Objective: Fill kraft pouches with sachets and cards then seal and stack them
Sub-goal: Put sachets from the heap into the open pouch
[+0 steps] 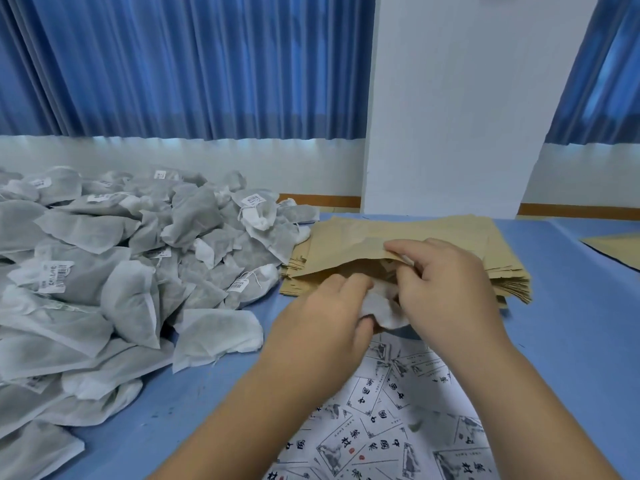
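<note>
Printed cards point(398, 431) are lying nearest on the blue table point(571, 341). Left hand point(318, 320) is gripping a sachet point(381, 310) at the top kraft pouch point(346, 240) mouth; right hand point(450, 285) is pinching its lip. Sachet heap point(121, 254) is sitting left, blue curtains point(173, 64) and white pillar point(467, 98) behind.

sachet pile point(104, 271) cut off left, labels point(55, 277) unreadable

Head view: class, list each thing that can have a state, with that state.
Top pouch: mouth held open, on the stack.
Sachet: at the pouch mouth, not fully in.
Left hand: grips the sachet.
Right hand: pinches the pouch's upper lip.
Pouch stack: lying flat.
Sachet pile: loose heap.
Cards: spread flat.
Curtains: drawn.
</note>
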A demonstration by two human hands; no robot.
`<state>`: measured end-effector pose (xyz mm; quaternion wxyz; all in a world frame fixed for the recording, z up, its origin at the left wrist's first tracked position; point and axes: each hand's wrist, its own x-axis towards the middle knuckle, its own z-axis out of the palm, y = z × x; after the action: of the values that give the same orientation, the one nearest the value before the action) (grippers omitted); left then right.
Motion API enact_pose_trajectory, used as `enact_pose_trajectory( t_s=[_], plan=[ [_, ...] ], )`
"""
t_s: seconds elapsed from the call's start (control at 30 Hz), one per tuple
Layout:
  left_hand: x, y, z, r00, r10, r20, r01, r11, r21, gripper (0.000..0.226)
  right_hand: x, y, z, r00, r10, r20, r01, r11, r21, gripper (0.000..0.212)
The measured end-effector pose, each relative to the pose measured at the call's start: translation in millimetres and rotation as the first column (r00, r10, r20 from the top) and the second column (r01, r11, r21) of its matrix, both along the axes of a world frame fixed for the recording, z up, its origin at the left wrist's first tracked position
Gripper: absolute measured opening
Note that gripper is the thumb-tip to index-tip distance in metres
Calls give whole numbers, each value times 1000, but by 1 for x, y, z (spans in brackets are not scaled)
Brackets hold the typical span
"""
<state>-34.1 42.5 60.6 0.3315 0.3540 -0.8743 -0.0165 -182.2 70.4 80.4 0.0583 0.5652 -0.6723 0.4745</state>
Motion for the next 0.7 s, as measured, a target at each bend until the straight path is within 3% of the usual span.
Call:
enact_pose_trajectory(
  t_s=[0.07, 0.17, 0.3, 0.43, 0.57, 0.7],
  plan=[
    [-8, 9, -2, 994, 109, 3, -109, 992, -56, 16, 2, 0, 0, 1000, 14, 1, -14, 1000, -13, 28],
    [-9, 15, -1, 986, 167, -21, -168, 976, -140, 24, 3, 1, 1, 1000, 16, 5, -16, 1000, -15, 30],
    [0, 14, 13, 967, 230, -110, -249, 947, -204, 17, 0, 1, 3, 1000, 7, 22, -7, 1000, -14, 31],
    [-3, 12, 10, 964, 218, -152, -241, 958, -154, 20, 1, 1, 4, 999, 10, 30, -10, 1000, -7, 30],
    [-11, -3, 0, 955, 274, -110, -275, 961, 4, 26, 8, 0, 2, 997, 53, 50, -53, 999, 1, 29],
    [-19, -16, 6, 929, 260, -263, -233, 964, 131, 30, 12, -2, 0, 995, 53, 85, -54, 999, 3, 24]
  ],
)
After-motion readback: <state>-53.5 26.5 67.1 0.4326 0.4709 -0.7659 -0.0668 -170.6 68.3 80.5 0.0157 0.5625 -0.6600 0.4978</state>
